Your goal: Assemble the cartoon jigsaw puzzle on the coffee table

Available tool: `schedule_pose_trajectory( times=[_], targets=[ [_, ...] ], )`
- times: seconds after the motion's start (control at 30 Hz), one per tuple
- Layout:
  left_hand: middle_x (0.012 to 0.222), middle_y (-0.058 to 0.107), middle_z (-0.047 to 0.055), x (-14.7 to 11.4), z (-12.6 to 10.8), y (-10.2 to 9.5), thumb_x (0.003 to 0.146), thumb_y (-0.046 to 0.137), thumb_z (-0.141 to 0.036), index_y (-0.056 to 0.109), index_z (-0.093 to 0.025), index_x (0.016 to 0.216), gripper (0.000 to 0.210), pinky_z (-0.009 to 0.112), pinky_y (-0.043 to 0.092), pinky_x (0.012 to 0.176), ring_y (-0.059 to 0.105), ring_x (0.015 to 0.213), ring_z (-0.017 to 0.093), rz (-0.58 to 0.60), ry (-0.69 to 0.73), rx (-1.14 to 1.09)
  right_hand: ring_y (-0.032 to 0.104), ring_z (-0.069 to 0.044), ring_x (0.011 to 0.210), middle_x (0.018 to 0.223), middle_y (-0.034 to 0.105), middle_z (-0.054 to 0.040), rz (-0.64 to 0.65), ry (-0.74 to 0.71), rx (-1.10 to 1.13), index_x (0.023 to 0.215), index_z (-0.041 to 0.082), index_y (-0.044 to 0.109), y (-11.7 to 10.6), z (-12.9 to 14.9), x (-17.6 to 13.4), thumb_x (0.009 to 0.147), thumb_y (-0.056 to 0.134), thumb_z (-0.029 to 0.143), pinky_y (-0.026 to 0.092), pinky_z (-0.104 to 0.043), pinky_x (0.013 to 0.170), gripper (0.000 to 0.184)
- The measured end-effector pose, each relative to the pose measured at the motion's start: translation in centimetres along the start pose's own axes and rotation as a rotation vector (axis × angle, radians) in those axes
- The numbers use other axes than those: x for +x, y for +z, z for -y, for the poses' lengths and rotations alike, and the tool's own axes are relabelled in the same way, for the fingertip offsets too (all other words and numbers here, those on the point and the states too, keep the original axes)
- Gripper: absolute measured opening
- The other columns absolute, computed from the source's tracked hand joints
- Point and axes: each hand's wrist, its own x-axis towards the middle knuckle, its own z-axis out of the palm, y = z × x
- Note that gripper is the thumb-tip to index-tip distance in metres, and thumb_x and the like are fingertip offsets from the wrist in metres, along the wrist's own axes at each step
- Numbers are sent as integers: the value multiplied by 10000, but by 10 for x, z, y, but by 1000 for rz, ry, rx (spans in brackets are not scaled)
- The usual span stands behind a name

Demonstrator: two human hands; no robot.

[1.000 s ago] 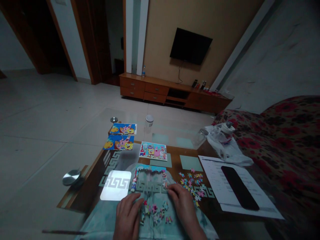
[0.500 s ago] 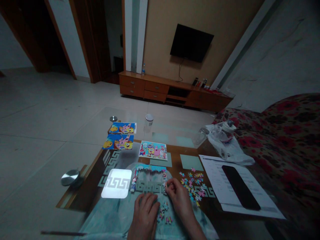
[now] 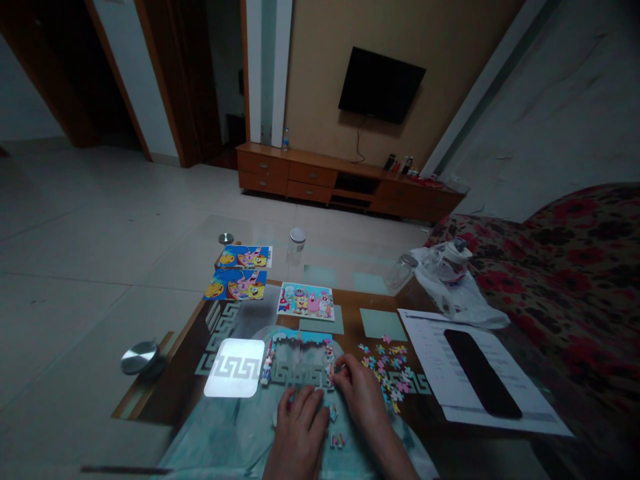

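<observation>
A partly joined jigsaw puzzle (image 3: 295, 335) lies on the glass table, its top edge and both side strips linked around an open middle. At its right strip, my right hand (image 3: 364, 395) has thumb and forefinger pinched on a puzzle piece, mostly hidden by the fingertips. My left hand (image 3: 300, 423) rests palm down below the frame, fingers stretched out over loose pieces that it partly covers. Between the hands are a few small loose pieces (image 3: 338, 441). Farther right is a scattered heap of colourful puzzle pieces (image 3: 383, 367). A cartoon picture card (image 3: 306, 302) lies beyond the puzzle.
Two blue cartoon cards (image 3: 236, 285) lie at the far left, near a white glowing rounded rectangle (image 3: 234, 368). To the right are paper sheets (image 3: 425, 353) with a black phone (image 3: 481, 373). Glass jars (image 3: 297, 247) and a plastic bag (image 3: 450, 287) stand behind.
My left hand has slid slightly right, covering more of the loose pieces between the hands. My right hand stays at the puzzle's right strip, with its fingers barely shifted.
</observation>
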Motion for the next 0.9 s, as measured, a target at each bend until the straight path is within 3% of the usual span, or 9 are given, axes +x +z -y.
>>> schedule_pose_trajectory(
  times=[0.17,0.43,0.9],
  targets=[
    [1176,644,15,6,-13,4,789,461,-107,559,-249,1045,308,501,359,965,554,1110,231,145,9,58,617,-211,751,786,668,-61,-14,-5,-8,800,184,621,2,-8,-1,742,495,117,418,-258,681,154],
    [1296,582,72,16,-21,-2,818,535,-200,582,-237,1065,254,576,445,956,524,1207,267,352,-76,122,603,-201,766,807,643,-54,-37,-29,6,748,191,615,7,-9,-7,764,500,115,413,-256,698,139],
    [1376,518,65,21,-25,-5,778,565,-184,576,-240,1116,343,580,430,994,479,1262,271,472,-119,142,588,-193,725,763,619,-43,-52,-19,-26,697,189,594,11,-11,-6,823,520,134,390,-260,668,156]
  ],
)
